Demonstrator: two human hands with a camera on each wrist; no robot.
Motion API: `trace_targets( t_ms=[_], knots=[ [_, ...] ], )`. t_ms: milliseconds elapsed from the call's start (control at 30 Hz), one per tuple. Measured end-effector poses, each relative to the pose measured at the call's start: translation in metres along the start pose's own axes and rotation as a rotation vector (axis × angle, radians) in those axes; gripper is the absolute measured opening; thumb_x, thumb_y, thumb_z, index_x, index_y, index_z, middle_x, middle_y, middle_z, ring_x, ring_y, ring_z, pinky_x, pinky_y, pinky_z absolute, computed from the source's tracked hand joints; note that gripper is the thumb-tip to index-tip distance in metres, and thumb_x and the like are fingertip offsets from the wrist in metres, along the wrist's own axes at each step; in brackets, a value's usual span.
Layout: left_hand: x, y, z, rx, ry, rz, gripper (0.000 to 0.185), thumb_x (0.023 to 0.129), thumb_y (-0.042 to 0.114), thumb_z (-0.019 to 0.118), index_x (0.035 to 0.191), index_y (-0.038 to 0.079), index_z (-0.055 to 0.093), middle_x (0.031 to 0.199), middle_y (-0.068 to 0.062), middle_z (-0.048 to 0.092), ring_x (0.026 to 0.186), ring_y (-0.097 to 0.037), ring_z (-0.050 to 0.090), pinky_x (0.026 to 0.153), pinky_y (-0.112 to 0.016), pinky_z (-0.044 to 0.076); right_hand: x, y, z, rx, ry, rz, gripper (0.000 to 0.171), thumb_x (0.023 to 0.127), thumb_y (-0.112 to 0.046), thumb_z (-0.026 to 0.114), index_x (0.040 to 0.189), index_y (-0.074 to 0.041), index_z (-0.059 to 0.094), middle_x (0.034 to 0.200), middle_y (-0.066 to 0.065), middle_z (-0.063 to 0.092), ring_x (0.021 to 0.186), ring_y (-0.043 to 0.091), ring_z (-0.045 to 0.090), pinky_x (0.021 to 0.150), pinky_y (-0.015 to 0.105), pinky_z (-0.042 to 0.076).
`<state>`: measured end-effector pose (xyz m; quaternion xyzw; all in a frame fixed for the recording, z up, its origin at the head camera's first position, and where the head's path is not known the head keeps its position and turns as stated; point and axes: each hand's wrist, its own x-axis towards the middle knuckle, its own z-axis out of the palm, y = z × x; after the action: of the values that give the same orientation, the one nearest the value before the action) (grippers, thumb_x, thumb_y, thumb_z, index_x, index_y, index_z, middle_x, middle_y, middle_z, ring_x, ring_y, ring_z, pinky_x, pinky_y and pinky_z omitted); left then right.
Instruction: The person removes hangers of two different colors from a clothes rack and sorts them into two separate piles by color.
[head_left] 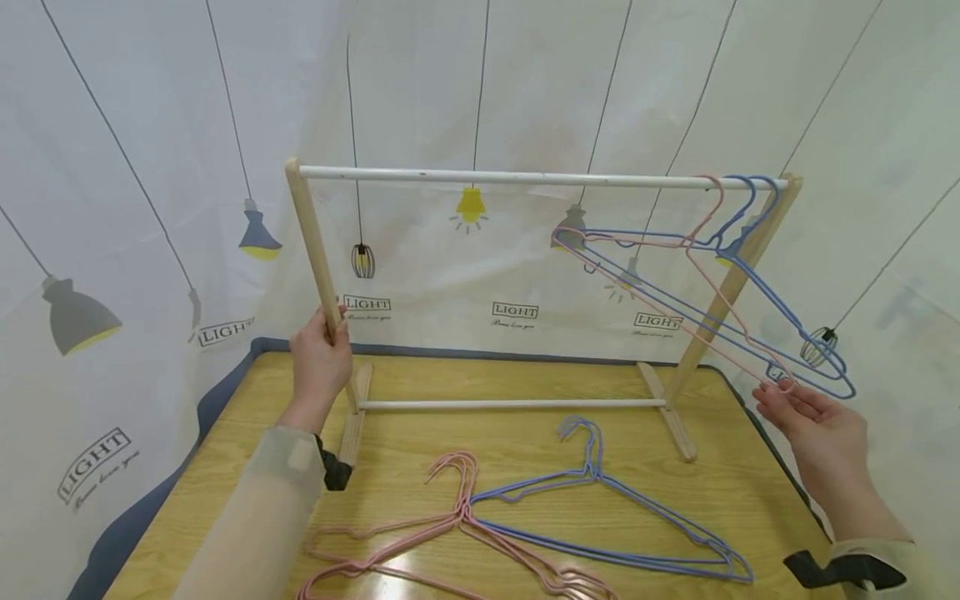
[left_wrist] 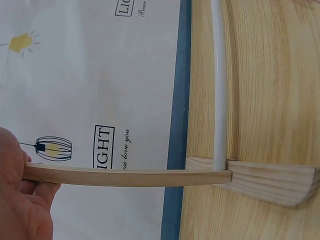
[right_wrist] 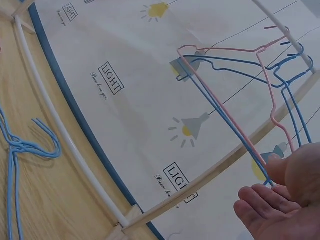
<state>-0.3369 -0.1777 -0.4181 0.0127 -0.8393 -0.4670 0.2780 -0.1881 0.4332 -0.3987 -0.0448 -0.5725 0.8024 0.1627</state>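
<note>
The hangers [head_left: 727,249] are pink and blue, the rail [head_left: 525,178] white, the tabletop [head_left: 487,381] yellow wood-grained, the backdrop [head_left: 420,250] lamp-printed.

Pale sleeves [head_left: 251,508], black wrist mounts [head_left: 337,472]

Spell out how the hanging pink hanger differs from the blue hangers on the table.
The pink hanger hooks over the white top bar; the blue hangers lie on the table. The right hand holds the pink hanger's corner, while no hand touches those blue hangers. Both kinds have slim, wire-like frames with a curved hook.
</note>
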Motion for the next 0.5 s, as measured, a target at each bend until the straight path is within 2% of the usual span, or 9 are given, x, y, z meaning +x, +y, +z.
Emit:
trace_targets(
  t_ms=[300, 500],
  knots=[
    [0.001, -0.001, 0.000, -0.003, -0.002, 0.014, 0.031, 0.110, 0.011, 0.058, 0.139, 0.008, 0.068, 0.114, -0.023, 0.075, 0.087, -0.034, 0.071, 0.072, -0.048, 0.056, 0.000, -0.005, 0.018, -0.064, -0.074, -0.107, 0.021, 0.101, 0.000, 0.068, 0.116, -0.011, 0.077, 0.108, 0.007, 0.079, 0.098, 0.015, 0.076, 0.083, 0.027, 0.057],
    [0.000, -0.003, -0.001, 0.000, -0.021, 0.012, 0.033, 0.111, 0.013, 0.056, 0.143, 0.007, 0.064, 0.124, -0.021, 0.073, 0.092, -0.034, 0.073, 0.073, -0.048, 0.058, -0.004, -0.001, 0.037, -0.020, -0.095, -0.171, 0.029, 0.103, 0.001, 0.062, 0.130, 0.006, 0.070, 0.111, 0.011, 0.078, 0.101, 0.020, 0.077, 0.087, 0.031, 0.056]
  ],
)
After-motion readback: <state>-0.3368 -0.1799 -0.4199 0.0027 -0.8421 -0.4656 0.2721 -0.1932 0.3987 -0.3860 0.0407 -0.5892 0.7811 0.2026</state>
